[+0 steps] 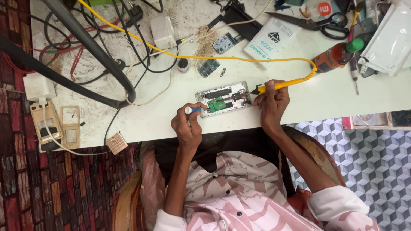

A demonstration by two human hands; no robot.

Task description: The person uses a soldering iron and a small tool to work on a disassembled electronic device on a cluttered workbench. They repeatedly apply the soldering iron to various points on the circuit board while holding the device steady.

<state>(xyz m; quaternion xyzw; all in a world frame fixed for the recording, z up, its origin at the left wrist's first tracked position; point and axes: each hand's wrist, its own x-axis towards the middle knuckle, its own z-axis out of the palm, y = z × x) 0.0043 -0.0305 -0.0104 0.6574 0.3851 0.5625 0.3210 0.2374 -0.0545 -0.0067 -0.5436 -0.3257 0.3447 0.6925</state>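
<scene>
An opened phone [223,98] with its back removed lies on the white workbench [325,96], showing a green circuit board. My right hand [270,102] grips a yellow soldering iron [278,85], its tip touching the phone's right part. A coiled yellow cord [201,57] runs from the iron across the bench. My left hand [187,124] holds a small blue-and-white tool [193,110] pointed at the green board.
Black cables and thick black tubes [85,47] cross the left of the bench. Loose circuit boards [209,67], a white charger [162,31], scissors [325,23], an orange bottle with a green cap [338,55], a screwdriver [354,72] and phone parts [68,124] lie around.
</scene>
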